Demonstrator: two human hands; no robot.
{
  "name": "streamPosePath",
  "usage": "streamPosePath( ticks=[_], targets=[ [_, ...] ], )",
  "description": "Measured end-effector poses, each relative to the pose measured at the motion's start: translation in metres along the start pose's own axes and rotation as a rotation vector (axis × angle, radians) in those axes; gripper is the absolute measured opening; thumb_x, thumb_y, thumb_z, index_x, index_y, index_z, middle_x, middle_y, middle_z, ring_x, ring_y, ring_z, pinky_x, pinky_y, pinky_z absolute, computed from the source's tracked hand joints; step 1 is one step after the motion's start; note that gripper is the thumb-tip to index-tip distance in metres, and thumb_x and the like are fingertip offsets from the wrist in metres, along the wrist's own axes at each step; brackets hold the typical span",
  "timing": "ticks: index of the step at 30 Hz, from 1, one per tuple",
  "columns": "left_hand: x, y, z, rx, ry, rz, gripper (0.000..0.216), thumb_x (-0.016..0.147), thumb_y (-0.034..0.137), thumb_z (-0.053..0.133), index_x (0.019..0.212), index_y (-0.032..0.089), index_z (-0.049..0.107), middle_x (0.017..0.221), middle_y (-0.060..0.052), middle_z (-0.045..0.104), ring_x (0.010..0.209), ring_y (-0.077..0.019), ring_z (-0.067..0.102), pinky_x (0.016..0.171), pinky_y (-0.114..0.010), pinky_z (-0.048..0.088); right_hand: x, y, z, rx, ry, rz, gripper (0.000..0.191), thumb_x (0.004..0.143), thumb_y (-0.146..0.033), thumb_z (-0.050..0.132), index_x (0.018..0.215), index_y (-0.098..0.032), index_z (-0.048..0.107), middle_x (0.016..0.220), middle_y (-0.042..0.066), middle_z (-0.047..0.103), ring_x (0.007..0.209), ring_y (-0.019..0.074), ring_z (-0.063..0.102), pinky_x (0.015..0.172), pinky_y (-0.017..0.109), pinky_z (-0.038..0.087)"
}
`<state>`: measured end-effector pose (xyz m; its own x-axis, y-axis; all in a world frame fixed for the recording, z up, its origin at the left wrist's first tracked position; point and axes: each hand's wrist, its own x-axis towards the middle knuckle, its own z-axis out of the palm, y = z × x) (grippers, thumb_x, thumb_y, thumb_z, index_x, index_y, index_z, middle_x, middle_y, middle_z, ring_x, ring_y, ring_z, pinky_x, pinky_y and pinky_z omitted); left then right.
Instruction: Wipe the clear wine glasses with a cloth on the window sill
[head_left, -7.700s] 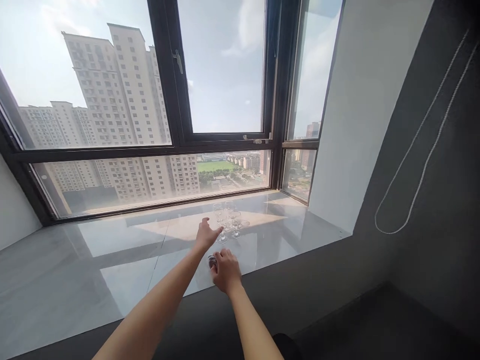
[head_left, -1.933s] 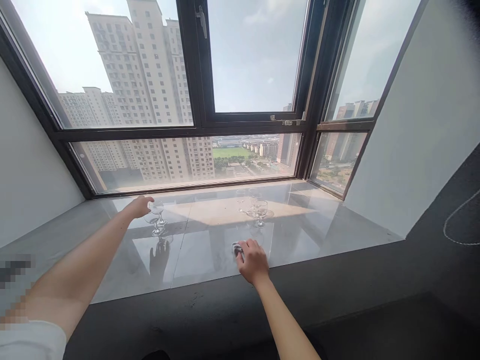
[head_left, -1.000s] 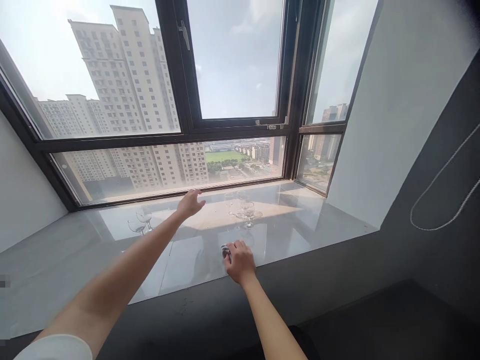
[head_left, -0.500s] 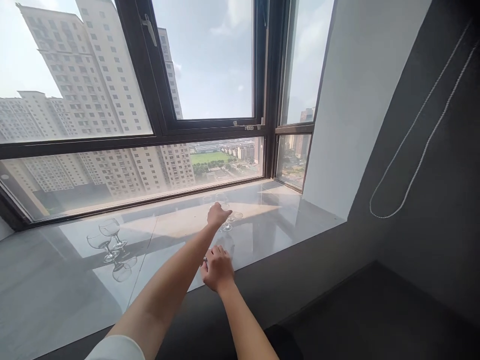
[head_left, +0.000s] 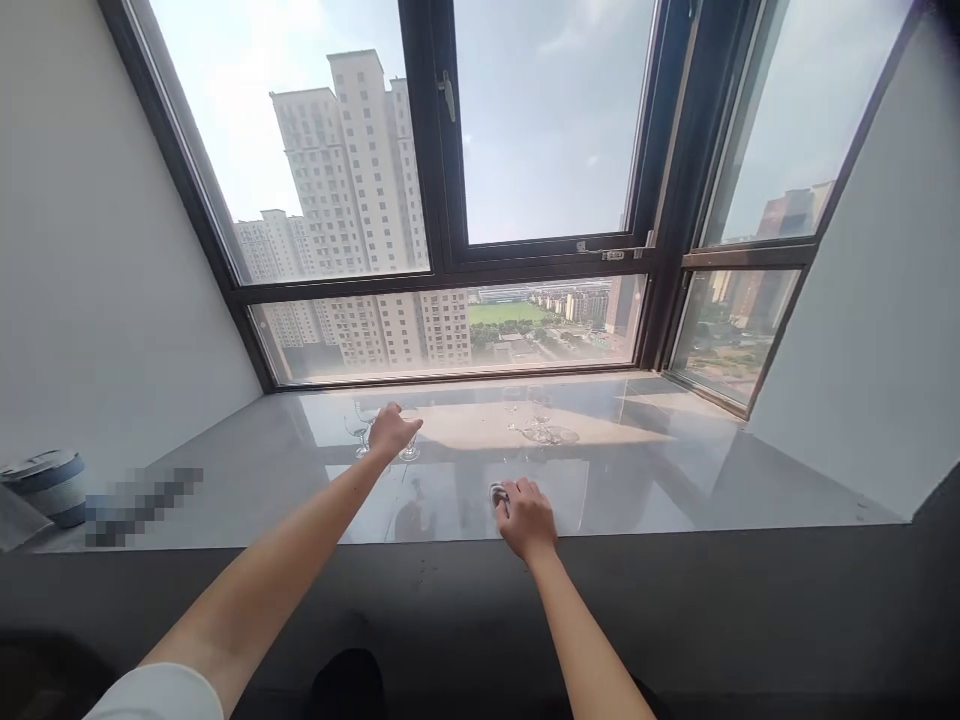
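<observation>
My left hand (head_left: 391,432) reaches out over the glossy grey window sill (head_left: 675,470). Its fingers are closed round the bowl of a clear wine glass (head_left: 409,447), whose foot stands on the sill. Just left of it stand two more clear wine glasses (head_left: 358,425). My right hand (head_left: 526,517) rests near the sill's front edge, fingers curled on a small crumpled cloth (head_left: 497,493). Further back, a cluster of clear wine glasses (head_left: 540,418) stands in a sunlit patch.
A big black-framed window (head_left: 442,200) runs behind the sill, with white walls on both sides. A blue and white round container (head_left: 46,484) sits at the sill's far left. A dark ledge (head_left: 750,600) runs below the front edge.
My left hand has moved from the right cluster of glasses to the left pair, with a glass in it. My right hand stays on the cloth. The view has swung left.
</observation>
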<state>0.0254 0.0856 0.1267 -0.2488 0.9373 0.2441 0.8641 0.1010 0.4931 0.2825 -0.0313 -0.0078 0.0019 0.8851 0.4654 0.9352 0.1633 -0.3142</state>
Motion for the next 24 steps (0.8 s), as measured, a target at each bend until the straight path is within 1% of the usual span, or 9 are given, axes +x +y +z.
streamPosePath(
  ticks=[2,4,6,9,13,18,20,22,24],
  targets=[
    [-0.001,-0.035,-0.023,0.034,0.01,-0.062,0.061,0.07,0.057,0.061,0.117,0.021,0.05,0.126,-0.014,0.059,0.109,-0.0282,0.059,0.076,-0.032,0.042,0.0,0.0,0.001,0.008,0.014,-0.007,0.023,0.085,-0.022,0.052,0.107,-0.022,0.06,0.097,0.005,0.057,0.094,0.0194,0.049,0.077,0.028,0.032],
    [-0.003,-0.065,-0.037,0.066,0.005,-0.121,0.061,0.069,0.059,0.061,0.116,0.021,0.051,0.124,-0.014,0.06,0.107,-0.0288,0.06,0.074,-0.032,0.043,-0.001,0.0,0.002,0.015,0.022,-0.017,0.023,0.085,-0.022,0.052,0.106,-0.022,0.061,0.097,0.005,0.057,0.094,0.0195,0.049,0.077,0.028,0.032],
    [-0.002,-0.089,-0.042,0.091,0.022,-0.178,0.062,0.07,0.061,0.058,0.116,0.021,0.05,0.123,-0.015,0.061,0.106,-0.0299,0.06,0.072,-0.033,0.044,-0.001,0.0,0.002,0.015,0.024,-0.016,0.021,0.085,-0.022,0.053,0.104,-0.022,0.061,0.096,0.005,0.058,0.093,0.0195,0.049,0.077,0.028,0.032],
    [0.002,-0.114,-0.04,0.121,0.055,-0.222,0.065,0.07,0.064,0.056,0.118,0.02,0.049,0.125,-0.017,0.059,0.109,-0.0319,0.059,0.073,-0.035,0.046,-0.001,0.0,0.001,0.013,0.031,-0.012,0.02,0.085,-0.022,0.053,0.103,-0.023,0.061,0.097,0.004,0.058,0.093,0.0194,0.049,0.076,0.027,0.032],
    [0.009,-0.13,-0.034,0.114,0.079,-0.241,0.067,0.071,0.065,0.055,0.118,0.019,0.049,0.127,-0.017,0.058,0.113,-0.0324,0.057,0.077,-0.036,0.046,-0.001,0.001,0.003,0.013,0.037,-0.013,0.021,0.085,-0.022,0.053,0.104,-0.023,0.061,0.096,0.004,0.057,0.093,0.0195,0.049,0.076,0.027,0.032],
    [0.016,-0.135,-0.03,0.037,0.052,-0.246,0.075,0.072,0.066,0.054,0.127,0.016,0.044,0.129,-0.018,0.056,0.113,-0.0313,0.057,0.077,-0.035,0.047,-0.001,0.002,0.006,0.013,0.028,-0.013,0.022,0.086,-0.023,0.051,0.106,-0.023,0.06,0.098,0.005,0.058,0.095,0.0198,0.049,0.076,0.028,0.033],
    [0.018,-0.136,-0.028,0.004,0.026,-0.235,0.085,0.071,0.068,0.056,0.134,0.015,0.036,0.134,-0.019,0.052,0.116,-0.0313,0.055,0.077,-0.034,0.047,0.0,0.002,0.005,0.007,0.01,-0.002,0.024,0.087,-0.024,0.05,0.108,-0.023,0.06,0.098,0.005,0.058,0.094,0.0197,0.049,0.076,0.027,0.033],
    [0.017,-0.139,-0.027,-0.015,0.011,-0.228,0.099,0.068,0.069,0.059,0.141,0.013,0.024,0.14,-0.02,0.045,0.121,-0.0326,0.051,0.08,-0.034,0.047,0.0,0.001,0.004,0.003,-0.006,0.006,0.024,0.087,-0.024,0.05,0.109,-0.023,0.06,0.098,0.005,0.058,0.093,0.0194,0.05,0.076,0.027,0.034],
    [0.011,-0.144,-0.027,-0.011,0.031,-0.236,0.111,0.065,0.071,0.061,0.144,0.009,0.014,0.145,-0.023,0.037,0.124,-0.035,0.047,0.086,-0.035,0.046,0.0,0.001,0.004,0.004,-0.008,0.006,0.024,0.087,-0.024,0.049,0.108,-0.023,0.06,0.098,0.005,0.058,0.093,0.0194,0.05,0.076,0.027,0.034]
  ],
)
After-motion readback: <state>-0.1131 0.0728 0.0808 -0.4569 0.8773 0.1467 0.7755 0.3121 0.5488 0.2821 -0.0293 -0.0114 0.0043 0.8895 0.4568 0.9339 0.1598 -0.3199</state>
